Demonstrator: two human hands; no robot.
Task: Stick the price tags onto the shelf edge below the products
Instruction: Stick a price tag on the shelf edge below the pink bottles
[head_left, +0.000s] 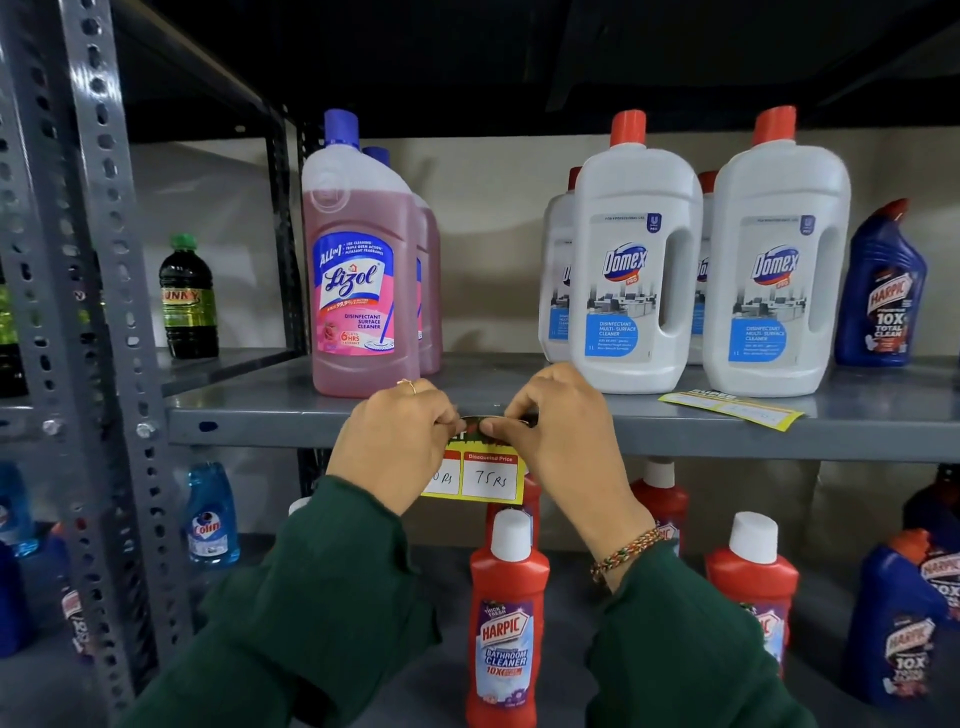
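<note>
Head view shows our left hand (397, 441) and right hand (553, 421) both pinching the top of a yellow price tag (488, 475) against the front lip of the grey shelf edge (260, 428). Fingertips of the two hands nearly meet at the tag's dark upper strip, and the rest of the tag hangs below the edge, with "Discounted Price" and "75 Rs" readable on it. A ring sits on our left hand, a beaded bracelet (626, 553) on our right wrist, and both arms wear dark green sleeves (322, 597).

Just above our left hand stands a pink Lizol bottle (358, 270), with a second one behind it. To the right on the same shelf stand white Domex bottles (636, 260), and a second yellow tag (732, 408) lies flat on the shelf in front of them. A blue Harpic bottle (883, 291) is at the far right. Below the shelf, red Harpic bottles (506, 623) stand, one directly under the hanging tag.
</note>
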